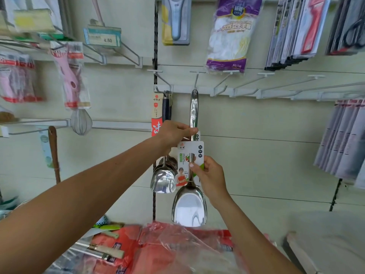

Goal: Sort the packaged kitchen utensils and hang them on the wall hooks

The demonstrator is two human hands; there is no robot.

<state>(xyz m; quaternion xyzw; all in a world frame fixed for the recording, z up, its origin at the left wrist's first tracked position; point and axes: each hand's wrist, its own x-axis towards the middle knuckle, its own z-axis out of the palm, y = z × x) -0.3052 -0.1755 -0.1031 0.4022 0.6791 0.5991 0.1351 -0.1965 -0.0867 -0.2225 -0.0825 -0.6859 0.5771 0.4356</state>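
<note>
steadies spatula (189, 206) with handle (194, 111) tip at hook (194, 90), scoop well below it. clamps left hand (174, 135) fingers on handle below hook, right hand (210, 177) fingers on card (183, 153). likely stiff, slick, light steel; best gripped mid-handle.

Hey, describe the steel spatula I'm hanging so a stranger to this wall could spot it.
Find the black slotted upright running down the wall. Just right of it, below the purple glove pack, a steel spatula hangs at a hook. Unlike the steel utensils bunched to its left, its blade hangs lower and its handle carries a white-and-green card.
</note>
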